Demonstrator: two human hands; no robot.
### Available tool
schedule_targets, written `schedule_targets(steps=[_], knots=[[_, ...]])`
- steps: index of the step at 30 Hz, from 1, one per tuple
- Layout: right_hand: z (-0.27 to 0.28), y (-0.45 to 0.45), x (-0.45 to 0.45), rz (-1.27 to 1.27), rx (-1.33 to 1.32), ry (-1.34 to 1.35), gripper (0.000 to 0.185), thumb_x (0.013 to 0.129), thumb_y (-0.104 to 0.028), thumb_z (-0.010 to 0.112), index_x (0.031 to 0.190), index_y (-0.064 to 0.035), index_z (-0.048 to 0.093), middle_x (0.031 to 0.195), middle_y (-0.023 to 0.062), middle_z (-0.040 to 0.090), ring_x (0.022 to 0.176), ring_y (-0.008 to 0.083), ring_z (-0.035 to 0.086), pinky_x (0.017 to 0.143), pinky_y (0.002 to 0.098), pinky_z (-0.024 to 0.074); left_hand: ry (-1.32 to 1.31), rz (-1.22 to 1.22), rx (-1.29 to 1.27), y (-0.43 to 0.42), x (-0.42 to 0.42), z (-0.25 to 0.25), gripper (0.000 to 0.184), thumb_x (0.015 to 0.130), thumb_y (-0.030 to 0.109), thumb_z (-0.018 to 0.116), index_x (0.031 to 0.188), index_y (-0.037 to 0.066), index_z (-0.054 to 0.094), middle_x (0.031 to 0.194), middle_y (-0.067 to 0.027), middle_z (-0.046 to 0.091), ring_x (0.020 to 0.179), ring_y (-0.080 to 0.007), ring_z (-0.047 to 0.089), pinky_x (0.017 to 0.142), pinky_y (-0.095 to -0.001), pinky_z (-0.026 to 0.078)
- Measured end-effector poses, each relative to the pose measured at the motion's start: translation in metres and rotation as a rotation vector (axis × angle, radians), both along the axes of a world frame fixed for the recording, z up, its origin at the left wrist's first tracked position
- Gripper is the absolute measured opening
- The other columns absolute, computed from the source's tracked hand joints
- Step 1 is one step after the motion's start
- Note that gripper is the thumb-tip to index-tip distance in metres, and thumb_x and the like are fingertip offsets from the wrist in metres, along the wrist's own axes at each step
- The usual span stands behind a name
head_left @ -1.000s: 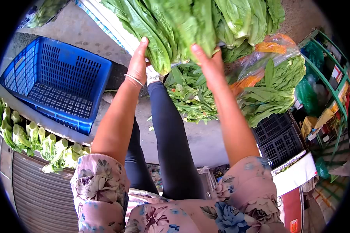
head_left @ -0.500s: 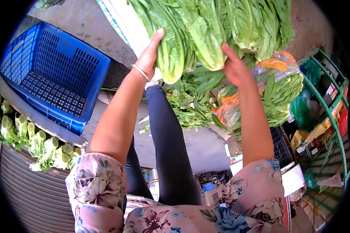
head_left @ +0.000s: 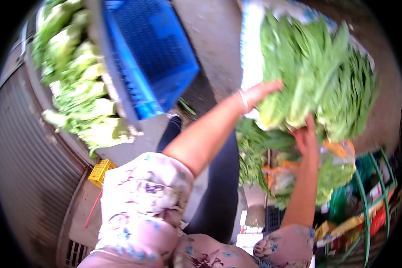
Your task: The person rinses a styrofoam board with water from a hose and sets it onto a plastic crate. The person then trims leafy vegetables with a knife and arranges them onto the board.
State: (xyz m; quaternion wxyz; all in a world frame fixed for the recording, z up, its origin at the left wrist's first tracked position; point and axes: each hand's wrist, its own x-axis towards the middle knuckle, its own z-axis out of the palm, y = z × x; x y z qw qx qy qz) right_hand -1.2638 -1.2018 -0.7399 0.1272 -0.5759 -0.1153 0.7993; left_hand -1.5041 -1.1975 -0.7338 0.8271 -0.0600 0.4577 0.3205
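1. Fingers of the left hand (head_left: pixel 257 95) reach, partly spread, over the leafy greens (head_left: pixel 295 67) by the white sheet's (head_left: pixel 251 62) near-left corner; how firmly they grip cannot be told.
2. Half-curled, the right hand (head_left: pixel 304 136) touches the greens' base ends, tips hidden, hold unclear.
3. Blur softens the greens, which cover most of the sheet.
4. Bagged greens (head_left: pixel 337 176) lie partly behind the right forearm; a blue crate (head_left: pixel 152 49) is cut off above.

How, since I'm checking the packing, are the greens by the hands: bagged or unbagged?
Unbagged: the greens show bare leaves and pale bases with no wrapping over them, and the left hand touches them directly.
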Motion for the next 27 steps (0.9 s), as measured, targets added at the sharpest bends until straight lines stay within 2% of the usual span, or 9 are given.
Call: schedule_targets(steps=[2,4,6,9,10,16,21,24,27], knots=[[0.025,0.004,0.001,0.1,-0.02,-0.062,0.062,0.081,-0.055,0.046,0.126,-0.0139,0.035,0.12,0.0041,0.049,0.103,0.0199,0.05,0.075,0.0352,0.0444,-0.025,0.012,0.004,-0.002,-0.004,0.03,0.052,0.078,0.036,0.059,0.118,0.006,0.046,0.111,-0.009,0.055,0.096,-0.0186,0.056,0.083,-0.0336,0.045],[0.063,0.007,-0.026,0.097,0.009,-0.111,0.072,0.076,-0.059,0.05,0.126,-0.0087,0.036,0.121,0.0033,0.048,0.102,0.015,0.049,0.071,0.0293,0.0419,-0.051,0.059,-0.056,-0.013,-0.011,0.05,0.048,0.082,0.032,0.055,0.121,0.007,0.043,0.112,-0.0094,0.054,0.097,-0.0181,0.056,0.083,-0.0324,0.046],[0.084,-0.004,-0.022,0.148,-0.01,-0.206,0.076,0.074,-0.06,0.052,0.126,-0.007,0.036,0.124,0.0052,0.044,0.106,0.0182,0.045,0.075,0.0315,0.041,-0.09,0.127,-0.022,-0.032,-0.016,0.078,0.048,0.083,0.03,0.054,0.122,0.006,0.041,0.113,-0.0092,0.054,0.097,-0.0179,0.056,0.083,-0.0325,0.046],[0.149,-0.019,-0.039,0.135,0.021,-0.227,0.075,0.072,-0.051,0.061,0.125,-0.0046,0.037,0.123,0.0071,0.044,0.11,0.0212,0.043,0.089,0.0351,0.0366,-0.141,0.194,-0.011,-0.063,-0.027,0.127,0.048,0.083,0.028,0.054,0.123,0.006,0.039,0.113,-0.0085,0.053,0.097,-0.0177,0.056,0.083,-0.0322,0.046],[0.165,-0.029,-0.034,0.097,0.051,-0.083,0.067,0.079,-0.045,0.056,0.129,-0.0067,0.031,0.129,0.006,0.039,0.118,0.0212,0.038,0.1,0.038,0.0278,-0.17,0.18,-0.031,-0.073,-0.032,0.143,0.049,0.083,0.027,0.054,0.124,0.006,0.038,0.114,-0.0074,0.053,0.098,-0.0169,0.055,0.084,-0.032,0.045],[0.311,-0.067,-0.091,0.053,0.281,-0.079,0.075,0.073,-0.049,0.061,0.127,-0.0049,0.034,0.127,0.0062,0.041,0.117,0.0223,0.04,0.097,0.039,0.0315,-0.276,0.267,0.155,-0.106,-0.082,0.267,0.064,0.075,0.031,0.064,0.127,0.007,0.036,0.12,-0.0053,0.048,0.109,-0.0155,0.046,0.093,-0.0314,0.036],[0.407,-0.044,-0.191,0.172,0.552,-0.07,0.084,0.068,-0.05,0.064,0.13,-0.0046,0.029,0.13,0.0064,0.038,0.118,0.0236,0.038,0.099,0.0389,0.0284,-0.303,0.378,0.397,-0.101,-0.163,0.354,0.074,0.067,0.036,0.072,0.126,0.008,0.038,0.119,-0.0039,0.05,0.108,-0.0159,0.047,0.092,-0.0316,0.037],[0.433,0.005,-0.27,0.303,0.684,0.025,0.095,0.062,-0.052,0.068,0.132,-0.0045,0.024,0.13,0.0097,0.036,0.118,0.024,0.037,0.098,0.0374,0.0298,-0.188,0.51,0.506,-0.082,-0.219,0.373,0.072,0.064,0.035,0.074,0.122,0.007,0.042,0.117,-0.0034,0.051,0.106,-0.0156,0.048,0.091,-0.0312,0.038],[0.433,0.076,-0.355,0.544,0.781,0.06,0.114,0.05,-0.057,0.073,0.134,-0.0009,0.018,0.131,0.0124,0.032,0.12,0.0246,0.032,0.099,0.0353,0.0263,-0.105,0.755,0.603,-0.053,-0.274,0.363,0.067,0.064,0.03,0.074,0.119,0.006,0.044,0.113,-0.0043,0.054,0.104,-0.0174,0.051,0.09,-0.0318,0.04]])
